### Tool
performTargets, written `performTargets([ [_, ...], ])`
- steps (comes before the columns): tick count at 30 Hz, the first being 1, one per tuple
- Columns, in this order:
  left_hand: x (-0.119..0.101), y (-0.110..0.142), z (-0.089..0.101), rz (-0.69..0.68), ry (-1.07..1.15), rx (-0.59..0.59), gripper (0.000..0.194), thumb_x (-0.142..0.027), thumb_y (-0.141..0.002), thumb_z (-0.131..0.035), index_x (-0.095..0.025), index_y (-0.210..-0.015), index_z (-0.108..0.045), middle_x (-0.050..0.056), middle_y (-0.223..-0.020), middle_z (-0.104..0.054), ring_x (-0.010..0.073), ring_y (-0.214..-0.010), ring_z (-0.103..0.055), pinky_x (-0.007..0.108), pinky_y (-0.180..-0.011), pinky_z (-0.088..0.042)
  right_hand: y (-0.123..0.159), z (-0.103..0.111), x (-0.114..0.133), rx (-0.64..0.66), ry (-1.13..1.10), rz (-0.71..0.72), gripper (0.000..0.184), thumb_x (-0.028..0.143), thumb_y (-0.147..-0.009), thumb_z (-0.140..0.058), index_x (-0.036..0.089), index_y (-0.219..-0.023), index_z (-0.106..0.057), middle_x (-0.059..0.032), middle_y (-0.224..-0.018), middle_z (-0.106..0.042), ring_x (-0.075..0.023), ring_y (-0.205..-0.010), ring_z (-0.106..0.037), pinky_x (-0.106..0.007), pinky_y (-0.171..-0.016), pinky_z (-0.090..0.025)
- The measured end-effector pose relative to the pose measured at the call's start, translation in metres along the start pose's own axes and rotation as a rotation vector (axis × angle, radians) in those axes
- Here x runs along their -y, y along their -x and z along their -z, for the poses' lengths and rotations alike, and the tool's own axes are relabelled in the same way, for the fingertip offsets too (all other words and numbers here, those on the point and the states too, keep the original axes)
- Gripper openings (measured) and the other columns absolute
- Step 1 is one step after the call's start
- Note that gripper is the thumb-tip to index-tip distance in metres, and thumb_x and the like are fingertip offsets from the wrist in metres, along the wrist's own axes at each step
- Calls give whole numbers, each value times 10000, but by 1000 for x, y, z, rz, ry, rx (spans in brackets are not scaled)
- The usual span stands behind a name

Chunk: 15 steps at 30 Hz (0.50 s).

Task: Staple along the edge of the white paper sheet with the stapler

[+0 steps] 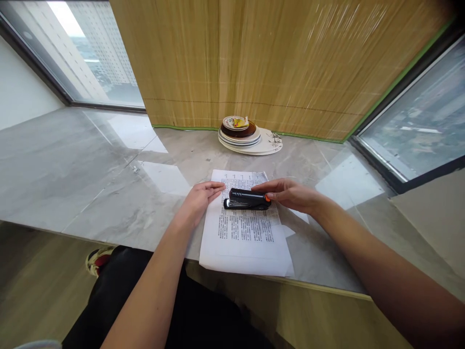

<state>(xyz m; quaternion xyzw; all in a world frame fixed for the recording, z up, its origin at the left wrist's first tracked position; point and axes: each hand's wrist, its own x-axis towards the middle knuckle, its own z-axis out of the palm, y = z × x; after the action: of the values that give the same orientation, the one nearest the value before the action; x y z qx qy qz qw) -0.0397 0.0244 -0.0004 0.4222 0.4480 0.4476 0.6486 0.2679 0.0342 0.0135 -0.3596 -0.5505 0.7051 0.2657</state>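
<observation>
We see a black stapler [247, 199] lying crosswise over the upper part of a stack of printed paper [240, 254], its nose pointing left and its top arm raised a little from the base at that end. The right hand [290, 194] has its fingers clamped on the stapler's rear end, beside a small orange part. The left hand [199, 201] is at the left edge of the paper, its fingers close together near the stapler's nose; we cannot tell whether they pinch the sheets. We find the paper lying near the front edge of a grey marbled surface [105, 189], its lower corners slightly uneven. Beyond it, well apart from the hands, we see a stack of plates [240, 141]: an oval plate [271, 143] with a dark branch pattern sticks out to the right at the bottom, a dark brown plate [251, 130] sits higher, and a yellow packet [240, 123] rests on the small patterned plate [227, 122] at the top. Behind the plates we have a bamboo blind [254, 58] edged in green, with a window to either side. Below the surface we make out black trousers [127, 276] and a shoe [98, 261] above the floor [29, 276].
</observation>
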Motion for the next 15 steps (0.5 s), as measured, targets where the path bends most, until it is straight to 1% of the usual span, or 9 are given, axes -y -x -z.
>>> performTargets([
  [3, 1, -1, 0, -7, 8, -6, 268, -58, -863, -579, -175, -947, -805, 131, -1223, -800, 290, -1367, -664, 489, -1326, -389, 1, -3, 2, -24, 8, 0, 448, 295, -774, -921, 231, -1207, -829, -88, -1302, -795, -223, -1135, -741, -382, -1050, -544],
  [8, -1, 0, -3, 13, 17, -41, 281, -31, -844, -573, -162, -920, -810, 143, -1203, -805, 271, -1332, -690, 446, -1315, -410, 0, -4, 2, -73, 47, -2, 471, 258, -723, -939, 251, -1182, -834, -88, -1242, -815, -245, -1120, -748, -394, -984, -570],
  [13, 1, -1, -4, 3, 8, -31, 302, -31, -807, -567, -190, -903, -806, 104, -1161, -824, 278, -1336, -689, 500, -1313, -407, 0, -4, -2, -100, 126, 63, 435, 306, -752, -935, 227, -1168, -833, -84, -1160, -825, -235, -1046, -749, -381, -915, -578],
  [15, 2, -2, -4, 2, 9, -31, 304, -31, -805, -572, -196, -902, -808, 97, -1152, -827, 278, -1341, -685, 497, -1312, -409, 1, -5, -2, -103, 146, 77, 415, 328, -760, -936, 215, -1146, -837, -79, -1111, -825, -223, -995, -744, -366, -884, -573],
])
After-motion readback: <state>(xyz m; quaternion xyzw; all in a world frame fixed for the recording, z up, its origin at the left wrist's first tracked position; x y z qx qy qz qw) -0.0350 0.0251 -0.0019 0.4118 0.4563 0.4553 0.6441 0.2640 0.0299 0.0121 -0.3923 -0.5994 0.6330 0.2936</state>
